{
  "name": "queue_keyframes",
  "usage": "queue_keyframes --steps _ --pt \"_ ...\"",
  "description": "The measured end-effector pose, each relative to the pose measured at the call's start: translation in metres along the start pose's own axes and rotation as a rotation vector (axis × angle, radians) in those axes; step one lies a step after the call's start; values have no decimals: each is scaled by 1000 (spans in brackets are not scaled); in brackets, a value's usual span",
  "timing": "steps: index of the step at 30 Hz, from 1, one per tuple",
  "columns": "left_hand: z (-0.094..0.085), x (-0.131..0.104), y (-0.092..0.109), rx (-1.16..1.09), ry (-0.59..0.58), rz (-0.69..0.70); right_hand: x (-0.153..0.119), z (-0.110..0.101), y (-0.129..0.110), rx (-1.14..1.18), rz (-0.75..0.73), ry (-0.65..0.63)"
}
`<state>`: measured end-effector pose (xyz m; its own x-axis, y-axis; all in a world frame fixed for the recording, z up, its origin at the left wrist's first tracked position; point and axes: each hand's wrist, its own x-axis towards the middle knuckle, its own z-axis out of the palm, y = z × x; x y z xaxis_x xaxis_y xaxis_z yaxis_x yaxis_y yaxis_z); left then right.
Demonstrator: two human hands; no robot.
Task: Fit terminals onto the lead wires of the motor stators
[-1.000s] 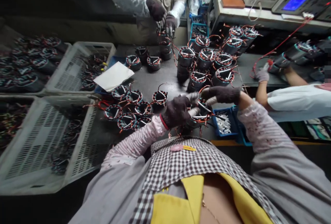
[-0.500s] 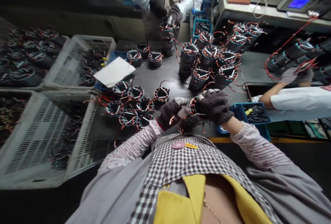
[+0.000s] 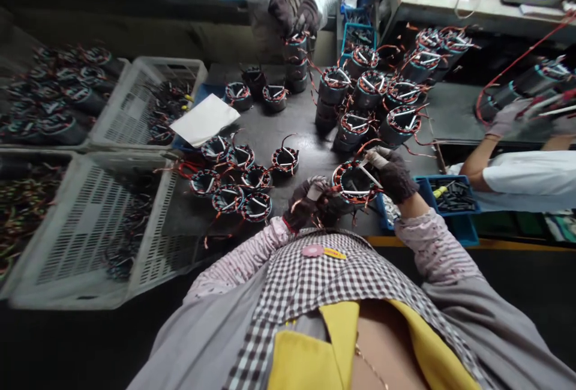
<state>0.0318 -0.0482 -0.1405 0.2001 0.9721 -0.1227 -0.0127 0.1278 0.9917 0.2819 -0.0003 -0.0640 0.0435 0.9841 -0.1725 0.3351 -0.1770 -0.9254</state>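
Observation:
In front of my apron stands a motor stator (image 3: 342, 193), a dark ring with copper windings, orange wires and a white sleeve across its open top. My left hand (image 3: 308, 201), in a dark glove with bare-looking pale fingertips, is curled against the stator's left side. At the upper right rim my right hand (image 3: 392, 173), gloved the same way, has its fingers pinched together around a lead wire of the stator; the fingertips partly hide it. Beneath this stator is a dark shape, mostly hidden by the hands.
Several stators (image 3: 256, 207) stand at left, with stacked ones (image 3: 355, 129) beyond my hands. White paper (image 3: 204, 120) lies near plastic crates (image 3: 85, 228). A blue bin (image 3: 423, 195) of black parts sits at right. Two co-workers' hands (image 3: 308, 15) (image 3: 506, 117) handle stators nearby.
My right hand has lifted off the stator's top to its upper right rim, uncovering the opening and white sleeve. My left hand has drawn slightly down. The view has shifted a little.

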Motion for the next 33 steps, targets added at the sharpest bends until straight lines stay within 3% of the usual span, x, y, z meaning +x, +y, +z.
queue_keyframes --steps 3,6,9,13,16,20,23,27,30,33 --pt "9 -14 -4 106 -41 158 -9 -22 -8 -121 -96 -54" --pt "25 -25 -9 149 96 124 -19 -31 -14 -424 -244 11" --pt "38 -37 -11 128 237 64 -24 -16 -20 -813 -302 43" --pt "39 -42 -9 189 224 84 -28 18 -33 -1134 -337 9" --pt "32 -36 -5 306 214 115 -32 30 -43 -1289 -304 -11" --pt "29 -30 1 466 160 167 -26 20 -38 -1127 -290 -24" --pt "30 -31 1 403 183 159 -14 9 -20 -718 -307 -43" --pt "35 -33 -3 287 213 71 -7 8 4 -325 -337 79" --pt "36 -33 0 302 227 62 -8 10 7 -383 -434 133" --pt "34 -35 8 322 175 79 -9 10 -1 -604 -493 102"
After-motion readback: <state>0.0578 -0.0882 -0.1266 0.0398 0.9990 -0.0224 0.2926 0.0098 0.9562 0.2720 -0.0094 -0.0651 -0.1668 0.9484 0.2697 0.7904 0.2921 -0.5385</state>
